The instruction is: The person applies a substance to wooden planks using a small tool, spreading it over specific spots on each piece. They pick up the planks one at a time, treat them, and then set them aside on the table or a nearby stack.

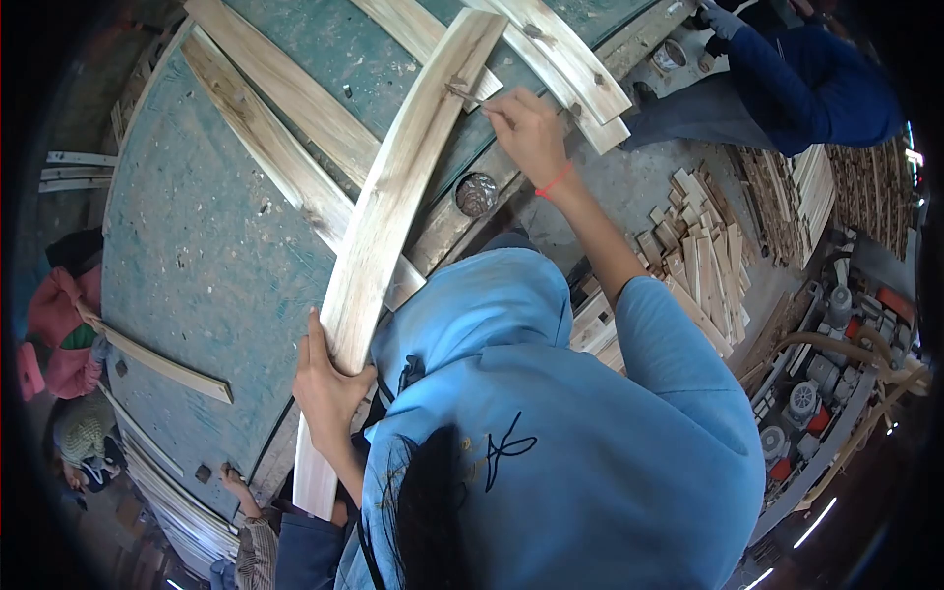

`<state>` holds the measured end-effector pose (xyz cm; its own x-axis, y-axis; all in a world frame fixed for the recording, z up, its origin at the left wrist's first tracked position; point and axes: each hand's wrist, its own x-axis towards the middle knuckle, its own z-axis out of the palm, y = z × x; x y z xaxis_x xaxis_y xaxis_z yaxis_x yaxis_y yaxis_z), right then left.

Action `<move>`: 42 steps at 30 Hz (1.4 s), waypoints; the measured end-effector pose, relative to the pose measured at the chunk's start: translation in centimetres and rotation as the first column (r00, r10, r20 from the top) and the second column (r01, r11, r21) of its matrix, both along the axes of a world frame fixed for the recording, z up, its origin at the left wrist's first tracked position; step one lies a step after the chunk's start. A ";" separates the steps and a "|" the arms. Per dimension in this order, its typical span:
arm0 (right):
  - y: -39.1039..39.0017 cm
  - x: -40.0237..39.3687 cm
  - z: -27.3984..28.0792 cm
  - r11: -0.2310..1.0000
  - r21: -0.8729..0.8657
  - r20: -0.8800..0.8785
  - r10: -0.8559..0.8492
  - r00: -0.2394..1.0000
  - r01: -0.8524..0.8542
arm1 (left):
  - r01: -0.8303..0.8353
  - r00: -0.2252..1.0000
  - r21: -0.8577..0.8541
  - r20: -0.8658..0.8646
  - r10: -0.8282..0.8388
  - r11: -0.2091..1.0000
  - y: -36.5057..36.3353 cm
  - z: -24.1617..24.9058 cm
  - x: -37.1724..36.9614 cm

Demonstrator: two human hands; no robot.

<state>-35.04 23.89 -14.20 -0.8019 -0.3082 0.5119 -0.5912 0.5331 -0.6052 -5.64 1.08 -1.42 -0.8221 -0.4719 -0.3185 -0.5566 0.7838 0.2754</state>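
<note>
My left hand (pixel 329 383) is wrapped round the lower part of a long pale wooden board (pixel 379 216), thumb on one edge and fingers on the other. The board lies slantwise over other boards on the green table. Near the board's upper end, my right hand (pixel 523 128), with a red string at the wrist, pinches a thin tool (pixel 470 96). The tool's tip is at a dark knot in the wood. Below my right hand, a round tin (pixel 476 194) with brownish contents stands at the table's edge.
More boards (pixel 285 93) lie on the green table (pixel 206 256). Co-workers stand at the left, lower left and upper right; one co-worker's hand (pixel 236 484) rests near the table's lower edge. Stacked wood offcuts (pixel 703 265) and machinery (pixel 811 393) are at the right.
</note>
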 end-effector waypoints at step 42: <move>2.4 -2.1 2.1 0.911 -0.382 0.790 0.234 0.567 0.156 | -0.003 1.000 -0.020 0.002 0.003 1.000 0.4 0.6 0.1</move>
